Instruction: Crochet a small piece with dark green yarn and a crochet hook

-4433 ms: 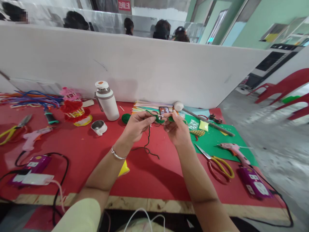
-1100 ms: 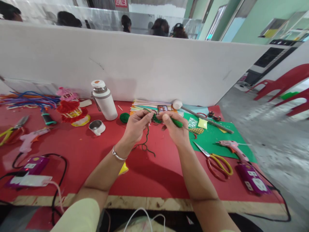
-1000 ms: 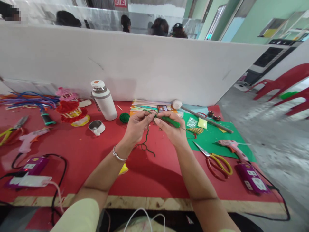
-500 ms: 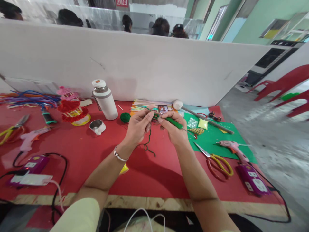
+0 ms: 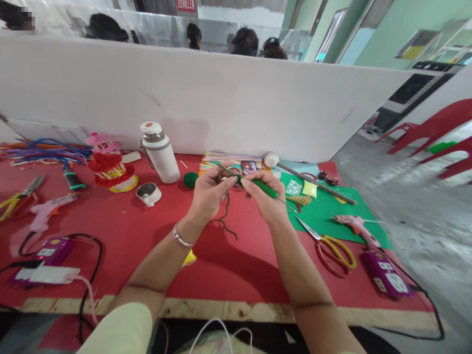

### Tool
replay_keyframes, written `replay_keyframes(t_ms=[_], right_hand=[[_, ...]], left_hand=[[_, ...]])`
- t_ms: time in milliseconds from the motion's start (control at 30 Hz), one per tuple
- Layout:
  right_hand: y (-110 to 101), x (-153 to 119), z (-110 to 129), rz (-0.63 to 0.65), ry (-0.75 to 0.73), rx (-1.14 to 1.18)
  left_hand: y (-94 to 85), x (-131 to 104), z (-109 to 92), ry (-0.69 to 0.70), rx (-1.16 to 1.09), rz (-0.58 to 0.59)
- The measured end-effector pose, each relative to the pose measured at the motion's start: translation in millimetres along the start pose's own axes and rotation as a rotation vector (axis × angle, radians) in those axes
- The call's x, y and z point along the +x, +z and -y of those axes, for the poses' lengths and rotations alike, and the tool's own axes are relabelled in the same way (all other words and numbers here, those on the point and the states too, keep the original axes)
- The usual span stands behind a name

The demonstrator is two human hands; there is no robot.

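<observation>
Over the middle of the red table (image 5: 236, 275), my left hand (image 5: 211, 192) pinches green yarn (image 5: 224, 210), whose loose tail hangs down to the tabletop. Close against it on the right, my right hand (image 5: 266, 192) is closed around a crochet hook with a green handle (image 5: 266, 188). The hook's tip meets a small green piece between my fingertips, partly hidden by them. A ball of dark green yarn (image 5: 190, 180) lies just left of my left hand. Behind my hands lies a phone (image 5: 249, 166) with its screen lit.
At the left are a white thermos (image 5: 161, 155), a metal cup (image 5: 149, 193), a red and pink craft piece (image 5: 110, 167) and a glue gun (image 5: 51, 210). Scissors (image 5: 332, 248), another glue gun (image 5: 359, 227) and a purple power strip (image 5: 387, 275) lie right. A white partition (image 5: 236, 103) stands behind.
My left hand's fingers have shifted slightly around the yarn, and a strand now stretches up over them. The hook in my right hand has tilted a little.
</observation>
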State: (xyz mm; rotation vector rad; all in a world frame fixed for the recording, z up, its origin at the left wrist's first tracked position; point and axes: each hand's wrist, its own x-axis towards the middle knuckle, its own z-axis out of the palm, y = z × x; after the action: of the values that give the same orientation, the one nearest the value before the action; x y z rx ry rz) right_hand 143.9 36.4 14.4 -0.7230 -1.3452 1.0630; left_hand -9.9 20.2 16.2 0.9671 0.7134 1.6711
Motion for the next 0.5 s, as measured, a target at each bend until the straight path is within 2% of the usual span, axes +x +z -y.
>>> replay_keyframes(t_ms=[167, 333, 500], right_hand=[[-6, -3, 11, -0.049, -0.104, -0.032], [-7, -5, 12, 0.063, -0.112, -0.021], [-3, -4, 10, 0.063, -0.115, -0.012]], left_hand=[[-3.0, 4, -4, -0.002, -0.004, -0.071], [-4.7, 4, -4, 0.014, 0.000, -0.081], [-5.2, 4, -3, 0.023, 0.034, -0.091]])
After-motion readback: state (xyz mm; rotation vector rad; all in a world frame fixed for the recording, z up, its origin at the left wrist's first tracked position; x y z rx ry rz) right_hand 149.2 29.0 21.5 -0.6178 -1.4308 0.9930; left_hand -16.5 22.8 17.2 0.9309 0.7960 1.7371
